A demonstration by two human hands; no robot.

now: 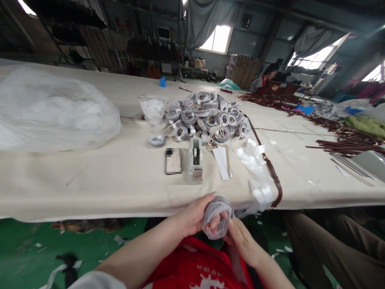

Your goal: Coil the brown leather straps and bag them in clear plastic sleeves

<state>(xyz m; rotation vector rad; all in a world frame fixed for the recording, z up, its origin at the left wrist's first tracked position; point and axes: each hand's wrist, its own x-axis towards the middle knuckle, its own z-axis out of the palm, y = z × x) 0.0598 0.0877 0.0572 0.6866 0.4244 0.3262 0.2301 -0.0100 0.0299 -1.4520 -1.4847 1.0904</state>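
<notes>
A grey strap coil [219, 204], its surface looking like thin wrapping, is held just in front of the table edge, above my lap. My left hand [195, 214] is closed around its left side, with fingers showing through the middle of the ring. At the coil's right edge, my right hand [242, 241] grips it, and a loose grey tail hangs down from there. Beyond my hands stands a tape dispenser [195, 162], with a phone [173, 161] to its left. Behind them lies a pile of similar coiled straps [204, 116] with gold-coloured hardware; one separate coil [157, 140] rests nearer me.
White paper strips [221, 162] and crumpled clear film [255, 172] lie right of the dispenser, beside a brown strap [274, 174]. A big plastic bag [60, 110] covers the left. Brown straps [337, 148] spread rightward. Someone's legs [331, 245] are close on my right; another person [261, 82] sits farther off.
</notes>
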